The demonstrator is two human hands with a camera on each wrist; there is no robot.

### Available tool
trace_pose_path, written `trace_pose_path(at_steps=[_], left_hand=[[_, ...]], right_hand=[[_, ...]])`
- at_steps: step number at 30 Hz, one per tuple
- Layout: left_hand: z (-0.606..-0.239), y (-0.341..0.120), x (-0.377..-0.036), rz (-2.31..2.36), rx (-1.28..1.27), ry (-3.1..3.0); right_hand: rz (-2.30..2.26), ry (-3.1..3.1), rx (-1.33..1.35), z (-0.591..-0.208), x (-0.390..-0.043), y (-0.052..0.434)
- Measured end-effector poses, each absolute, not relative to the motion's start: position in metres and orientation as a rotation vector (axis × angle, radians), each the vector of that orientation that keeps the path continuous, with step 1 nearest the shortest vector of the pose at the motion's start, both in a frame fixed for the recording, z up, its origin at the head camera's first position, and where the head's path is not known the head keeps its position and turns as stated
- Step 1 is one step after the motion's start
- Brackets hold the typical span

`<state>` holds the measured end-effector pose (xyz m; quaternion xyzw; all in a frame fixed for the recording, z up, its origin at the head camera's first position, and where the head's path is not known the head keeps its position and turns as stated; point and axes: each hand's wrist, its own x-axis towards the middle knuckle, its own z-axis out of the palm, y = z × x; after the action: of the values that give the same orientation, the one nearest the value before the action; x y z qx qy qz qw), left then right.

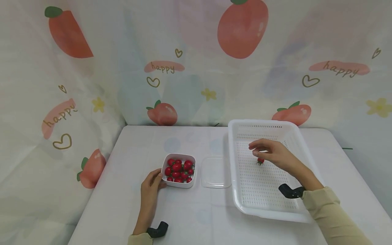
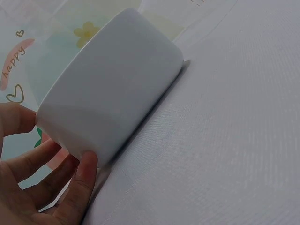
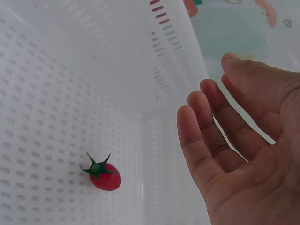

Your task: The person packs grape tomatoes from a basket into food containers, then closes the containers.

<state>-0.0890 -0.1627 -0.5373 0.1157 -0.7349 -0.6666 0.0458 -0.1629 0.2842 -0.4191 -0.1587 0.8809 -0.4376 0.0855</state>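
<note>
In the head view, the left hand (image 1: pixel 150 186) at lower centre grips the near left corner of a small white bowl (image 1: pixel 179 184) filled with cherry tomatoes (image 1: pixel 179 170) on the desk (image 1: pixel 122 190). A clear lid (image 1: pixel 215 172) lies just right of it. At centre right, the right hand (image 1: pixel 272 152) hovers with relaxed, empty fingers over a single tomato (image 1: pixel 260 160) in the white perforated basket (image 1: pixel 242 190).

The left wrist view shows fingers (image 2: pixel 77 185) curled against the bowl's wall (image 2: pixel 112 98).

In the right wrist view the open palm (image 3: pixel 243 154) holds nothing; the tomato (image 3: pixel 104 176) lies at lower left on the basket floor (image 3: pixel 42 117).
</note>
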Motion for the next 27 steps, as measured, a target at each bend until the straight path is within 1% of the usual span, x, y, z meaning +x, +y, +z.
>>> trace_pose_path(at_steps=[11, 17, 27], left_hand=[[-0.539, -0.162, -0.089, -2.046, 0.362, -2.232], [-0.54, -0.162, -0.089, -2.045, 0.362, -2.216], [-0.539, -0.161, -0.089, -2.051, 0.365, -2.213]], right_hand=[[-1.174, 2.709, -0.415, -0.442, -0.169, 0.311], [-1.08, 2.718, -0.372, -0.45, -0.172, 0.316], [-0.96, 2.686, -0.388, -0.459, -0.179, 0.32]])
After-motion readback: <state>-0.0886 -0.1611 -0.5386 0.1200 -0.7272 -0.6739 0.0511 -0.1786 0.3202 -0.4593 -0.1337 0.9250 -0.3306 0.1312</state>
